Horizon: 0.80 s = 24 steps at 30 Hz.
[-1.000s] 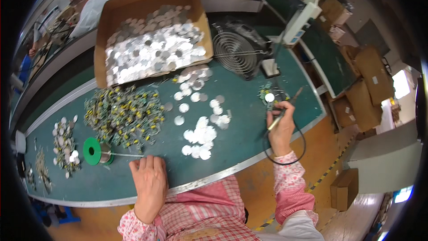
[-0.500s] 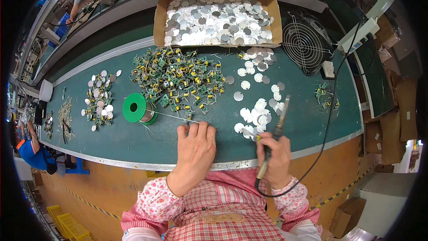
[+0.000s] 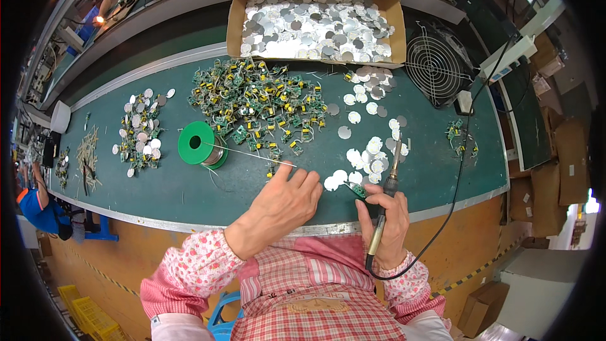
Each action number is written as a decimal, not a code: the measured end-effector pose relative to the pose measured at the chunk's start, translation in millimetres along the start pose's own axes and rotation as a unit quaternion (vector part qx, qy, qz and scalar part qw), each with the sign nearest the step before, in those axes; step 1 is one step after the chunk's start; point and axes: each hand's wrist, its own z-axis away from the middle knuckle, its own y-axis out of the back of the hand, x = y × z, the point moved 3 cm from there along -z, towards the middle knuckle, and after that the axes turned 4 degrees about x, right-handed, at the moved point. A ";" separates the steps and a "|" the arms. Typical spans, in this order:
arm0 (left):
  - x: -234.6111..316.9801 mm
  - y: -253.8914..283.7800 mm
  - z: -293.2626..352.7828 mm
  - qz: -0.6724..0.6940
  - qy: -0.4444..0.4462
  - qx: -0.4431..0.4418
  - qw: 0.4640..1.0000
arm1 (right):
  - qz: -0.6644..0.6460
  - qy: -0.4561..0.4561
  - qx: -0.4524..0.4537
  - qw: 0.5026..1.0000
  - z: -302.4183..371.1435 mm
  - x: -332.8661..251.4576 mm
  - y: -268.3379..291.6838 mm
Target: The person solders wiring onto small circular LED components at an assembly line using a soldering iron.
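Note:
My left hand (image 3: 284, 197) is closed at the fingertips on the end of a thin solder wire (image 3: 252, 155). That wire stretches from a green solder spool (image 3: 196, 143) lying on its side to the left. In my right hand (image 3: 386, 222) a soldering iron (image 3: 392, 180) is held with its tip pointing up and away from me. The same hand's thumb and forefinger grip a small green circuit board (image 3: 358, 191). Loose silver discs (image 3: 367, 159) lie just beyond the right hand. A heap of circuit boards with yellow parts (image 3: 252, 98) spreads beyond the left hand.
A cardboard box (image 3: 398, 31) full of silver discs stands at the back, with a black fan (image 3: 435, 66) to its right. Boards with discs (image 3: 140, 129) are piled at left. The iron's black cable (image 3: 449, 215) loops on the right; the bench's metal edge (image 3: 170, 220) runs in front.
My left hand has moved right, nearer my right hand, bringing the solder wire along. The circuit board in my right fingers now shows its green face. The whole view has shifted slightly.

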 end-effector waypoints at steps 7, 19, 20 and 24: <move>-9.6 -2.4 2.5 0.184 0.093 0.112 0.972 | -0.040 -0.021 0.001 0.999 1.4 -8.6 0.7; 27.4 4.5 3.3 0.447 0.208 0.180 0.851 | -0.033 -0.056 -0.052 0.997 -3.4 -19.8 -3.1; 29.8 4.4 2.2 0.449 0.209 0.179 0.850 | -0.025 -0.052 -0.044 0.997 -3.0 -19.7 -2.1; 36.5 7.7 0.3 0.433 0.219 0.216 0.847 | -0.009 -0.041 -0.040 0.998 0.5 -18.9 -0.6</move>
